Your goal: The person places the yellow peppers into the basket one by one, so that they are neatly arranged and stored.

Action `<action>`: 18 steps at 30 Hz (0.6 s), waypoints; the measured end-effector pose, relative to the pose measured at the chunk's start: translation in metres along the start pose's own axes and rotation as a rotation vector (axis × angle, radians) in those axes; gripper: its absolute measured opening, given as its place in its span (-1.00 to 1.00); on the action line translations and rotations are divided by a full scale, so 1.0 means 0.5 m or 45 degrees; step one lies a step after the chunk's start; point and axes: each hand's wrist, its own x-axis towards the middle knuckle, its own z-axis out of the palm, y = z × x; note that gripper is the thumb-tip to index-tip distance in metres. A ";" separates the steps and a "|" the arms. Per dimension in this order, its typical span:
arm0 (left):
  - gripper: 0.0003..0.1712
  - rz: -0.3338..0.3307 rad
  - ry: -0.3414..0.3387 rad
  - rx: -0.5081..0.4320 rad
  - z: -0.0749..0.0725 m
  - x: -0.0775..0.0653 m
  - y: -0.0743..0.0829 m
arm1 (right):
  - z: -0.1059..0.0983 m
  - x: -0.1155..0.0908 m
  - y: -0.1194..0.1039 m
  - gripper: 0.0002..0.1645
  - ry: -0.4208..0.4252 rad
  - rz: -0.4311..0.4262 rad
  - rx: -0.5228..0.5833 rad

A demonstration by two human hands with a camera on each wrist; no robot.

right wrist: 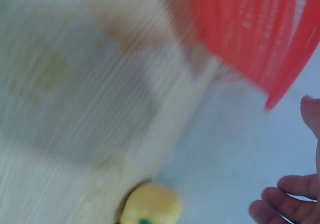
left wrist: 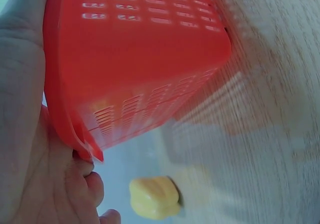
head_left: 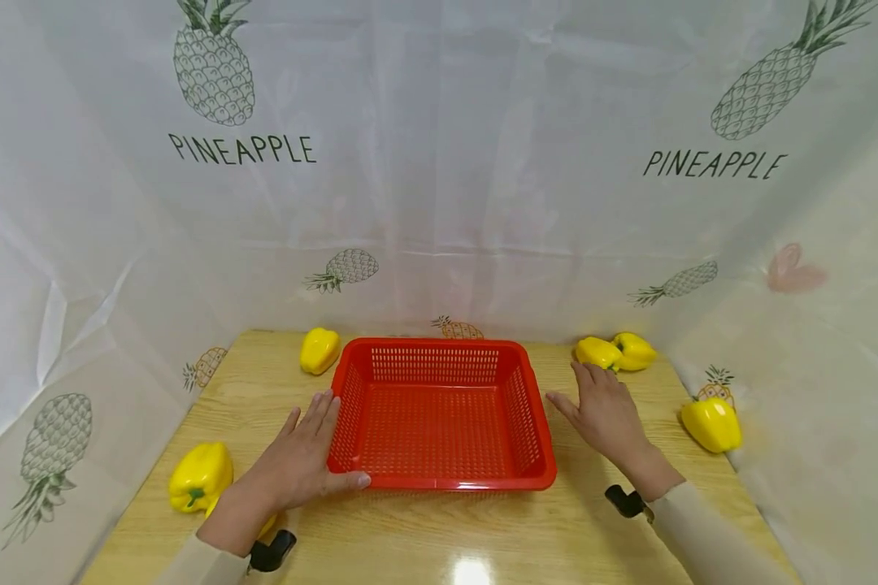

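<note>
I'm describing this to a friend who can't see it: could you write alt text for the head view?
A person's left grip, a bare hand, touches the near left corner of a red basket on a wooden table; the right grip is apart from it, near two yellow peppers. More peppers lie around, with pineapple-printed white sheeting behind.

A solid red basket (head_left: 442, 484), its sides patterned with rows of slots, contrasts with yellow peppers (head_left: 711, 424) and a tan wood-grain tabletop (head_left: 380, 536). The whitish sheet (head_left: 468, 162) carries grey-green pineapple prints (head_left: 215, 77), dark lettering (head_left: 243, 149), orange-outlined pineapples (head_left: 462, 330) and a pink motif (head_left: 793, 272); the sleeves (head_left: 710, 528) are cream, the wrist devices (head_left: 272, 552) black.
</note>
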 end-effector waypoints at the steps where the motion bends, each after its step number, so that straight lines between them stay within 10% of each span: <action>1: 0.62 -0.005 -0.005 -0.003 0.000 0.000 0.000 | 0.003 0.005 0.015 -0.13 0.049 -0.018 -0.032; 6: 0.63 -0.010 -0.014 -0.010 -0.002 0.000 -0.001 | 0.020 0.028 0.087 -0.19 0.168 -0.040 -0.206; 18: 0.62 0.007 0.014 -0.015 0.007 0.000 -0.005 | 0.040 0.076 0.181 -0.12 -0.093 0.174 -0.264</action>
